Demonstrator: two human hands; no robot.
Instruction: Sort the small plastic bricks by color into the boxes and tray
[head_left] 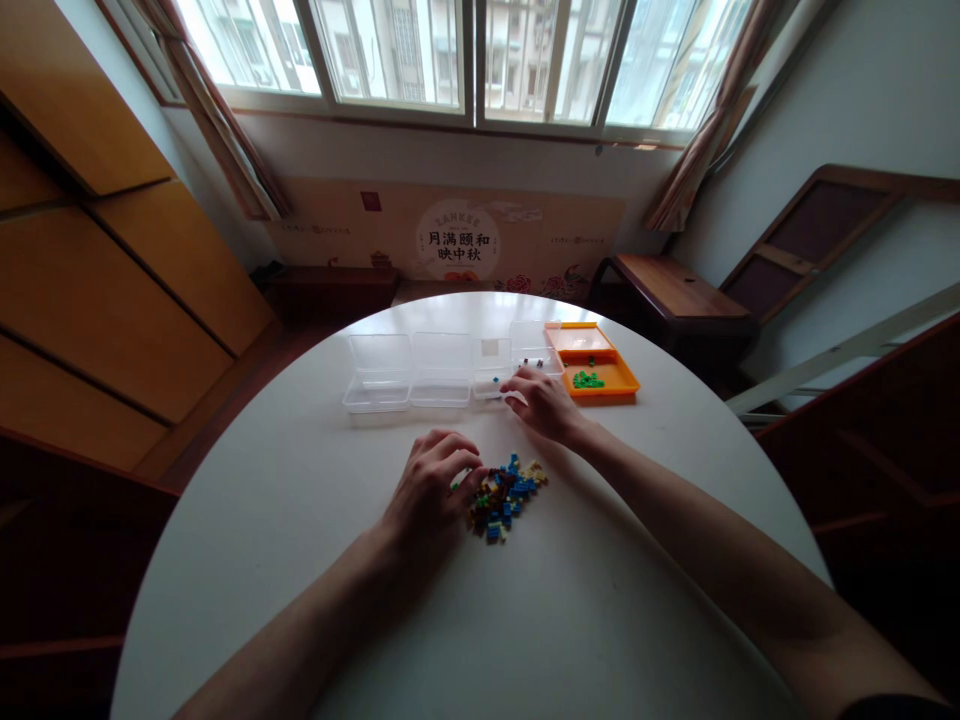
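Observation:
A mixed pile of small toy building bricks (504, 500) in blue, brown, yellow and green lies on the white table. My left hand (436, 478) is at the pile's left edge, fingers curled and tips close together among the bricks. What those fingertips grip, if anything, is too small to make out. Farther off, my right hand (546, 402) reaches over the front of a small clear box (484, 392), thumb and forefinger slightly apart with nothing visible between them. A tiny blue brick (496, 380) is in that box, near the right fingertips.
Two clear lidded boxes, one at far left (377, 398) and one beside it (440, 394), stand open. Another clear box (536, 358) holds a few dark bricks, partly behind my right hand. An orange case (619, 388) holds green bricks (588, 380). The round table (300, 560) curves away toward the window.

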